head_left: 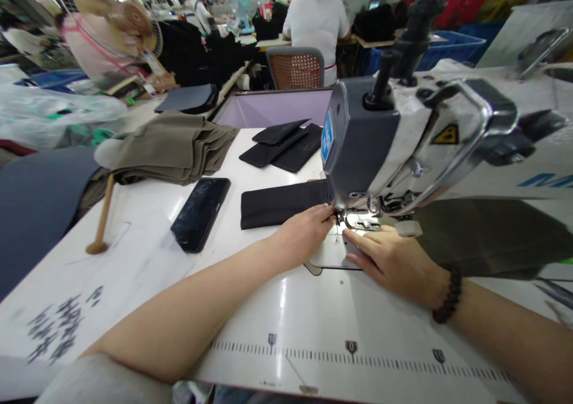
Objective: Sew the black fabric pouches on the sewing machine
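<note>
My left hand (301, 237) lies just left of the needle area, its fingers closed together at the near right edge of a folded black fabric piece (282, 204). Part of that piece runs behind the head of a sewing machine (362, 135). My right hand (394, 259) rests on the metal plate right of the needle, fingers apart and stretched out. Its fingertips are beside the presser foot (363, 223), and nothing shows in its grasp. A dark beaded bracelet circles the right wrist.
Behind the piece lie several black fabric pieces (286, 144). Left are a dark phone (201, 213), stacked olive-brown cloth (172, 147) and a wooden stick (102, 219). Olive cloth (496, 234) lies under the machine arm. A ruler scale (353, 356) runs along the table's front; people sit beyond.
</note>
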Demonstrator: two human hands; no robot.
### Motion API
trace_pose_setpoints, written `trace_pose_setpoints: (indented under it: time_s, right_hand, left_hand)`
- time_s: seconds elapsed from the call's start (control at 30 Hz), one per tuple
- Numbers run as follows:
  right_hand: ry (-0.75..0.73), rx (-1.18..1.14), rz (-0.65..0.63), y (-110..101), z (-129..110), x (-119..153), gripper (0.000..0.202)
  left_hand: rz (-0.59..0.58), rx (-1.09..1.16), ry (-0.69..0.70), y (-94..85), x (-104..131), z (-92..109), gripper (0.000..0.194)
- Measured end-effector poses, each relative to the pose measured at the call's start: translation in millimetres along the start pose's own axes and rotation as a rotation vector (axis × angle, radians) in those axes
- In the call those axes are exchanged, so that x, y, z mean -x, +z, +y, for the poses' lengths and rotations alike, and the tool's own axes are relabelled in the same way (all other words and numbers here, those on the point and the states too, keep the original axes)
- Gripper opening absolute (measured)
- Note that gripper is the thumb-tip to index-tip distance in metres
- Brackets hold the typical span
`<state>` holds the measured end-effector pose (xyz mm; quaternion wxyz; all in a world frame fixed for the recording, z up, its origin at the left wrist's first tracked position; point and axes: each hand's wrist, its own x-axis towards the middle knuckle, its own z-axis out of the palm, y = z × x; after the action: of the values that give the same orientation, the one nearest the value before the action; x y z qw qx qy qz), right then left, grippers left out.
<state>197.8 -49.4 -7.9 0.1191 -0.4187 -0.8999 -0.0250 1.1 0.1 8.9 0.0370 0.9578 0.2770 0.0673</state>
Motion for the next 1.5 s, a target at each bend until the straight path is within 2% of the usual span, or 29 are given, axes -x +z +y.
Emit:
trace_pose_setpoints:
  time_s: [0.23, 0.33, 0.5, 0.6, 0.67, 0.7, 0.73, 0.8, 0.87, 0.93, 0.97, 1.03, 1.1, 1.17, 1.23, 1.3, 1.37, 1.5]
  right_hand:
    - [0.015, 0.03, 0.006, -1.3, -1.3, -1.2, 0.03]
    - [0.011, -0.001, -0.013, -1.3, -1.1, -2.2, 0.029]
    - [-0.01, -0.034, 0.011, -2.9, 0.5, -1.5, 0.027]
    - [-0.005, -0.069, 0.06, -5.2, 2.4, 0.7, 0.026]
    - [0.0, -0.081, 0.073, -7.1, 3.7, 2.3, 0.026]
    - [-0.001, -0.083, 0.073, -8.1, 4.2, 2.8, 0.026]
    - [-0.005, -0.084, 0.071, -8.9, 4.6, 3.2, 0.026]
    - [-0.015, -0.09, 0.07, -10.1, 4.9, 3.6, 0.025]
    - [-0.03, -0.097, 0.067, -10.7, 5.0, 3.8, 0.025]
    - [-0.044, -0.103, 0.062, -10.8, 5.3, 4.4, 0.026]
    - [-0.052, -0.105, 0.058, -10.9, 5.5, 4.9, 0.026]
    - [-0.071, -0.108, 0.046, -11.0, 6.0, 6.0, 0.028]
    - [-0.093, -0.11, 0.033, -11.3, 6.1, 7.1, 0.029]
    - [-0.113, -0.11, 0.022, -11.6, 5.7, 7.8, 0.03]
    - [-0.128, -0.11, 0.014, -11.8, 5.1, 8.2, 0.031]
    - [-0.145, -0.111, 0.013, -11.9, 4.8, 8.5, 0.03]
    - [-0.182, -0.11, 0.022, -11.8, 4.9, 8.9, 0.03]
    - [-0.28, -0.102, 0.015, -11.4, 5.9, 9.7, 0.032]
  left_hand:
    - [-0.093, -0.108, -0.014, -2.5, 3.4, 5.6, 0.028]
    - [-0.146, -0.208, -0.087, -3.9, 4.2, 9.8, 0.031]
    - [-0.172, -0.328, -0.287, -6.7, 2.8, 12.5, 0.039]
    - [-0.21, -0.275, -0.347, -22.0, 13.7, 3.7, 0.045]
    - [-0.222, -0.208, -0.388, -43.4, 29.1, -5.0, 0.053]
    - [-0.21, -0.1, -0.452, -56.1, 38.0, -9.1, 0.057]
    - [-0.156, 0.041, -0.522, -68.8, 46.7, -12.3, 0.059]
    - [0.02, 0.445, -0.513, -88.6, 60.8, -15.1, 0.059]
    - [0.165, 0.828, -0.491, -94.2, 68.7, -13.6, 0.057]
    - [0.242, 1.057, -0.515, -83.9, 72.5, -11.2, 0.055]
    - [0.267, 1.085, -0.558, -74.6, 74.1, -10.6, 0.054]
    - [0.306, 0.948, -0.683, -53.5, 78.4, -10.6, 0.055]
    - [0.324, 0.598, -0.732, -37.0, 83.4, -9.0, 0.053]
    - [0.284, 0.262, -0.618, -28.9, 85.4, -1.5, 0.043]
    - [0.195, 0.079, -0.426, -26.7, 81.6, 12.5, 0.033]
    - [0.107, 0.01, -0.284, -25.0, 72.3, 28.8, 0.029]
    - [0.052, -0.026, -0.217, -20.5, 60.7, 40.9, 0.032]
    - [0.006, -0.033, -0.177, -7.2, 41.2, 42.0, 0.044]
